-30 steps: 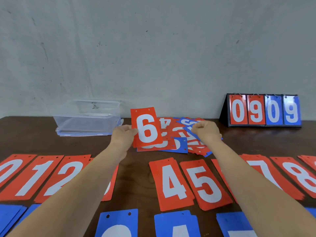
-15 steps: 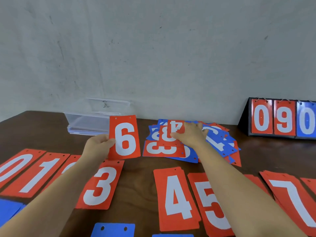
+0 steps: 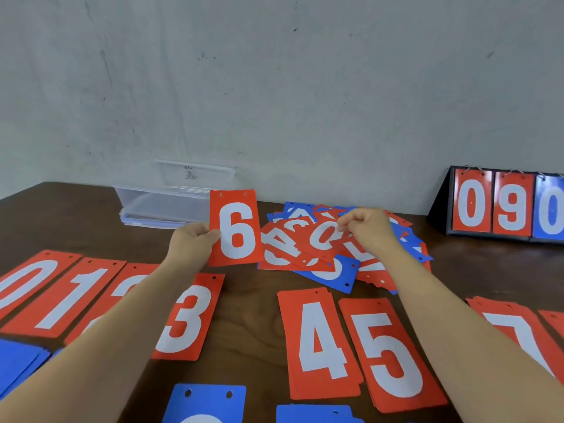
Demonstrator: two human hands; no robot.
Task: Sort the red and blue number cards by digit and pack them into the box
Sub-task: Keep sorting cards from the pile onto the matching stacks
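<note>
Right hand point(image 3: 369, 228) now pinches 0 card point(image 3: 322, 236) (red); left hand point(image 3: 192, 242) grips 6 card point(image 3: 236, 228).

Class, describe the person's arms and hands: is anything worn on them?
Nothing worn shows. The left forearm and right forearm are bare, no sleeves. The left hand and right hand wear no gloves, watch or rings.

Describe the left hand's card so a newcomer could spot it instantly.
Start at the clear plastic box by the wall. At its right end, the left hand holds the red 6 card. Unlike the jumbled pile beside it and the sorted rows, it stands upright, facing the camera.
</note>
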